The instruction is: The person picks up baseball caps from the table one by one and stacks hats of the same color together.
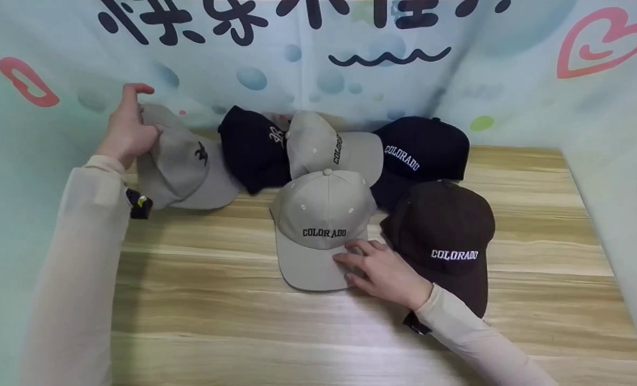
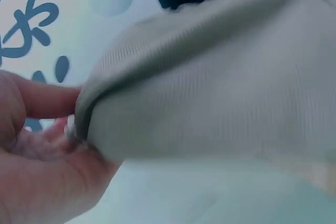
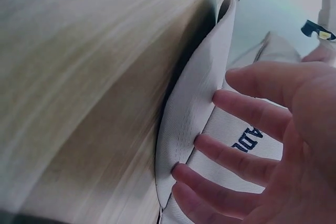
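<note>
Gripping the back edge of a grey cap (image 1: 182,169) at the upper left of the head view, the left hand (image 1: 128,128) had its thumb and lower fingers closed on the fabric while the index finger curled up free above it; the left wrist view showed the same cloth (image 2: 210,87) folded against the palm of that hand (image 2: 37,156), blurred but plainly pinched. Its forearm, in a pale sleeve (image 1: 82,257), ran up the left side of the frame from the bottom edge. Near the centre, the right hand (image 1: 380,271) lay flat with straight, spread fingers on the brim of a beige cap (image 1: 318,214) lettered COLORADO, holding nothing, only pressing; in the right wrist view the fingertips (image 3: 210,145) rested on the brim's stitched edge (image 3: 184,129), which met the wooden table (image 3: 79,77). That arm entered from the lower right, crossing in front of a brown cap (image 1: 444,230) just beside the beige one. Behind, along the upper middle, sat a black cap (image 1: 251,147), a second beige cap (image 1: 324,145) and a navy cap (image 1: 428,147), crowded together and overlapping, against a printed backdrop (image 1: 318,64)
</note>
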`<state>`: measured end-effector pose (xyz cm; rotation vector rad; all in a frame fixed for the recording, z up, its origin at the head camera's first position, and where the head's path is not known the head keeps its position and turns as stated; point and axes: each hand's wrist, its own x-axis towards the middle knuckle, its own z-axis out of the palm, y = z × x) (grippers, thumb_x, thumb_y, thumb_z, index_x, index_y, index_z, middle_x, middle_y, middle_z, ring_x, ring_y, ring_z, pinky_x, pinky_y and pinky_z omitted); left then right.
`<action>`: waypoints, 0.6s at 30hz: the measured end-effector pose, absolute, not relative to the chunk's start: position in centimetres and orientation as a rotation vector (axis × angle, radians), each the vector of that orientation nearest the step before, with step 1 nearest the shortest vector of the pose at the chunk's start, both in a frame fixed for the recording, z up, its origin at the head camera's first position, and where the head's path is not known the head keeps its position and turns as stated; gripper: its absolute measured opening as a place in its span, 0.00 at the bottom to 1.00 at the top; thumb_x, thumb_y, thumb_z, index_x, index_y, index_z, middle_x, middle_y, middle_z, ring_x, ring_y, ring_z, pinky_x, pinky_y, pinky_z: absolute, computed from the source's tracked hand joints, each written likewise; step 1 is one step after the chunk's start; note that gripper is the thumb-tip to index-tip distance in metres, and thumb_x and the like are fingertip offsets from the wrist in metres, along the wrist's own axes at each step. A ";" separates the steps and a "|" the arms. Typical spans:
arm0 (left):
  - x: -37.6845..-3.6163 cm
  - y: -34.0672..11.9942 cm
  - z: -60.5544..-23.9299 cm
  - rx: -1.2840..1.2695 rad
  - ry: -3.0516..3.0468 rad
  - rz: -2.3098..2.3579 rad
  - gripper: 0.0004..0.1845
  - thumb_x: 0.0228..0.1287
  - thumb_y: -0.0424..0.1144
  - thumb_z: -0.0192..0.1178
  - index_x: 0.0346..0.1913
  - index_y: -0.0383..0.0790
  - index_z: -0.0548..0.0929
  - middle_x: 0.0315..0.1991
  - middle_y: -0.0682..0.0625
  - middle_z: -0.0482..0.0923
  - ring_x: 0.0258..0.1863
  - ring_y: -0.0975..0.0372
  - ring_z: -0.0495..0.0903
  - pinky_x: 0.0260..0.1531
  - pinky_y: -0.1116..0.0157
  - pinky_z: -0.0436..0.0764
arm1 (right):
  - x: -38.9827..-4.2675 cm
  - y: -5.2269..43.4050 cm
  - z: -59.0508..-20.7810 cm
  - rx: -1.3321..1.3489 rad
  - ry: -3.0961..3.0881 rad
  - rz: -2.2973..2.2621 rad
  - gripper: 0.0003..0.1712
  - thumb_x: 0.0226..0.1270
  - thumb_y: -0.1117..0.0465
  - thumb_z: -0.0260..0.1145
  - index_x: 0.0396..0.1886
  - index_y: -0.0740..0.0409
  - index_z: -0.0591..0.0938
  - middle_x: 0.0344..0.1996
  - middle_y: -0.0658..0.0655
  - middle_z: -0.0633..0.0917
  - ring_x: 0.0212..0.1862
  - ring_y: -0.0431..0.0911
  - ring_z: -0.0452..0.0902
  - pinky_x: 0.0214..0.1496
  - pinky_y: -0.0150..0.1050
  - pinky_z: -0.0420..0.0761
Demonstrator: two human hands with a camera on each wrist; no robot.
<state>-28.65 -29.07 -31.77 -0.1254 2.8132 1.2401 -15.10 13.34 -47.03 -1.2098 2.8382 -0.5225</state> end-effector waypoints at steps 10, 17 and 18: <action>-28.8 -28.3 -27.9 0.069 2.774 0.661 0.40 0.65 0.33 0.54 0.73 0.35 0.42 0.57 0.23 0.60 0.53 0.36 0.62 0.55 0.37 0.62 | -15.1 13.6 -47.2 -1.198 2.844 -0.530 0.21 0.63 0.55 0.66 0.57 0.50 0.81 0.56 0.60 0.77 0.52 0.58 0.76 0.49 0.55 0.76; -28.6 -27.2 -26.6 0.082 2.771 0.393 0.34 0.62 0.41 0.59 0.60 0.16 0.63 0.55 0.22 0.65 0.51 0.36 0.66 0.52 0.40 0.66 | -15.0 13.6 -47.2 -1.203 2.843 -0.525 0.22 0.63 0.56 0.66 0.57 0.51 0.81 0.57 0.60 0.77 0.54 0.58 0.75 0.52 0.55 0.75; -28.6 -27.2 -26.4 0.099 2.773 0.368 0.34 0.62 0.42 0.60 0.58 0.15 0.65 0.54 0.22 0.66 0.49 0.36 0.67 0.51 0.40 0.68 | -15.0 13.6 -47.2 -1.204 2.842 -0.527 0.22 0.63 0.56 0.66 0.58 0.51 0.81 0.57 0.61 0.77 0.54 0.58 0.75 0.53 0.55 0.74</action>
